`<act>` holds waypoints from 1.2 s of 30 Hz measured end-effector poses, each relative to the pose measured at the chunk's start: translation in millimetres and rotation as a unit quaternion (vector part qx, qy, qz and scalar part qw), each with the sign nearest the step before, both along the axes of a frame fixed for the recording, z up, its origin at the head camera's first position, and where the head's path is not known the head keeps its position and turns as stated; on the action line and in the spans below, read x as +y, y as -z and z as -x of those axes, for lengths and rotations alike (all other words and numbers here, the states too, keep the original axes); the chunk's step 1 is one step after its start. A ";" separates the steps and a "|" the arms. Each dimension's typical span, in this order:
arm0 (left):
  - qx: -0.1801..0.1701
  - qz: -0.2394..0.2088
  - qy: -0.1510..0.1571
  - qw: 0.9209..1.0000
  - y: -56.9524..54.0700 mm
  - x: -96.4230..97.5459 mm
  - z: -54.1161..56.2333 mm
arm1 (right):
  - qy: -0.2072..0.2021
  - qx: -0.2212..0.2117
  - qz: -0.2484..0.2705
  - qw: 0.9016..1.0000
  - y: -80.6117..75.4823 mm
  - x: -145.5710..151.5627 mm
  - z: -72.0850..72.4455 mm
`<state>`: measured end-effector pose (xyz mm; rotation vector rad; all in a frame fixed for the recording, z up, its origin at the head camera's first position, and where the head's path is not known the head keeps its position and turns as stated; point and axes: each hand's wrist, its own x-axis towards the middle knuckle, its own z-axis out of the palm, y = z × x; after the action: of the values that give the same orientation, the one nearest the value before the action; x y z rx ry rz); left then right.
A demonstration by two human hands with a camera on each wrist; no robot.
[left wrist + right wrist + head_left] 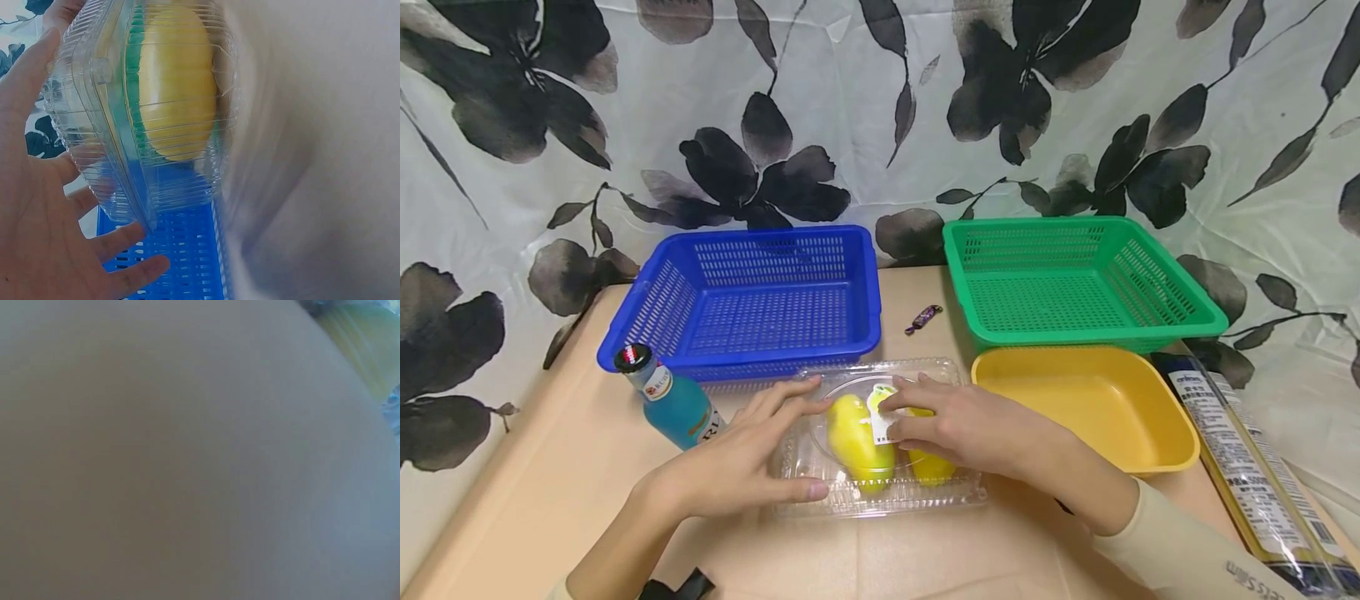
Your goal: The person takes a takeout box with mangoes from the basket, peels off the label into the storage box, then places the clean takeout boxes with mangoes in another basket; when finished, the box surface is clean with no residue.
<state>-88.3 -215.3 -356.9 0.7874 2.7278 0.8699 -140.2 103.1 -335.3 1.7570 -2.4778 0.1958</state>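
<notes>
A clear plastic clamshell box (797, 500) lies in the middle of the table with its lid down. Two yellow mango-like fruits (853, 437) show inside it. On the lid is a white label (882, 429) with a yellow fruit picture. My left hand (722, 471) rests along the box's left side, fingers spread, as the left wrist view also shows beside a yellow fruit (178, 87). From the right, my right hand (958, 425) reaches over the lid and its fingertips touch the label. The right wrist view is mostly a blurred surface, with some yellow fruit (369, 347) in its corner.
Behind the box stand a blue basket (760, 354) and a green basket (1075, 337), with a small wrapped candy (922, 319) between them. A blue bottle (677, 408) leans at left. To the right are a yellow tray (1082, 383) and a long printed package (1247, 467).
</notes>
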 end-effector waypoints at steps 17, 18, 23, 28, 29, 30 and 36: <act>-0.001 -0.001 -0.002 1.000 -0.9 2.5 -0.1 | -0.033 0.157 -0.003 0.987 5.9 -7.6 -6.1; -0.001 -0.001 -0.002 1.000 -0.7 2.6 -0.2 | -0.027 0.137 0.001 0.990 6.1 -7.6 -5.8; 0.007 -0.004 -0.002 1.000 0.5 3.0 -1.1 | 0.011 0.048 0.013 0.999 5.2 -7.7 -4.3; 0.006 -0.006 0.000 1.000 0.7 3.1 -1.2 | 0.045 -0.014 0.042 0.998 4.7 -7.2 -0.8; 0.005 -0.006 -0.001 1.000 0.6 3.1 -1.1 | 0.051 -0.026 0.050 0.997 4.4 -6.7 -0.1; 0.004 -0.006 -0.002 1.000 0.5 3.1 -1.0 | 0.058 -0.038 0.057 0.996 4.2 -6.2 0.6; 0.004 -0.002 -0.003 1.000 0.9 3.2 -0.8 | 0.086 -0.073 0.069 0.991 3.3 -5.8 2.1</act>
<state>-87.5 -212.2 -357.8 0.7865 2.7365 0.8767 -142.3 97.3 -338.6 1.5182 -2.6276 0.4848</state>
